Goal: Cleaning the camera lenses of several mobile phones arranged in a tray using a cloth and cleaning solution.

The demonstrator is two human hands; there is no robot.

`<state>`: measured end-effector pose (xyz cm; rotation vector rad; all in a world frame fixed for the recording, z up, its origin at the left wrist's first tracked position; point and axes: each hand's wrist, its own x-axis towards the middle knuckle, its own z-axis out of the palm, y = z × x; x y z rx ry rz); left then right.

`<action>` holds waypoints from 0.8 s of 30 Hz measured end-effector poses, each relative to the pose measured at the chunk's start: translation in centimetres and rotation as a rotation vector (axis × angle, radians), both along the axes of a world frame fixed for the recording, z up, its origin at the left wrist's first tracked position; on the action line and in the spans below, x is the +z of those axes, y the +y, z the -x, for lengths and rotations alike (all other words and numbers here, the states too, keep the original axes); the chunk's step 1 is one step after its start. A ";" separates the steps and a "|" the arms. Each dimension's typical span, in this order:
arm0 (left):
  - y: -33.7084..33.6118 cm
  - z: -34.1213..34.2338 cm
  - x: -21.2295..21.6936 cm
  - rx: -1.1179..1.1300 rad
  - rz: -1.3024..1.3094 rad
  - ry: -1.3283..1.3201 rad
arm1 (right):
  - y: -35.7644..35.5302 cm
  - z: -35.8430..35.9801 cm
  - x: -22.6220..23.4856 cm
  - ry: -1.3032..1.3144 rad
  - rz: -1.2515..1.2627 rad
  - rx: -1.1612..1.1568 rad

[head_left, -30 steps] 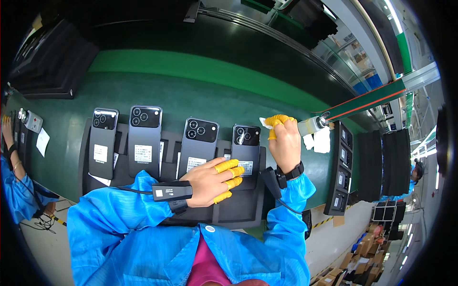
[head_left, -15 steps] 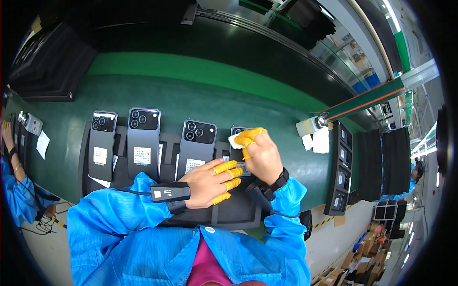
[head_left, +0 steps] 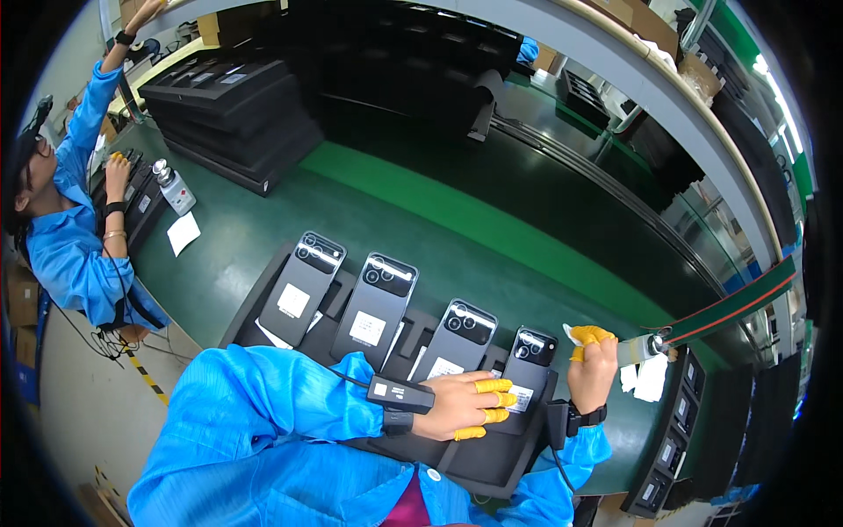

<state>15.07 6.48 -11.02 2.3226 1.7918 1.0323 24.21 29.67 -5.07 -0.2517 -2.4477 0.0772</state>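
Several dark grey smartphones lie face down in a row on a black tray (head_left: 492,465), their cameras toward the far side and white labels on their backs. At the row's right end is one phone (head_left: 534,350). My left hand (head_left: 457,406), yellow finger cots on its fingers, lies with fingers stretched over that phone's lower part and partly over the neighbouring phone (head_left: 463,327). Just right of the end phone, my right hand (head_left: 594,369) is closed on a white wipe (head_left: 571,334), whose edge sticks out between yellow-covered fingers. The wipe is apart from the phone.
A dispenser bottle (head_left: 639,349) and white wipes (head_left: 648,379) are right of my right hand. Beyond them stands another black tray (head_left: 645,492) with phones. Stacked black trays (head_left: 237,132) rise at the far left. A co-worker (head_left: 66,228) sits left, near another bottle (head_left: 178,193).
My view has swung left, bringing the co-worker into fuller sight. My right hand has come off the end phone's camera area to its right, wipe still held. My left hand stays stretched out over the phones.
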 end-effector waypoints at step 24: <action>0.3 2.7 1.3 -0.186 0.082 0.141 | -3.3 1.8 0.0 0.168 0.073 0.180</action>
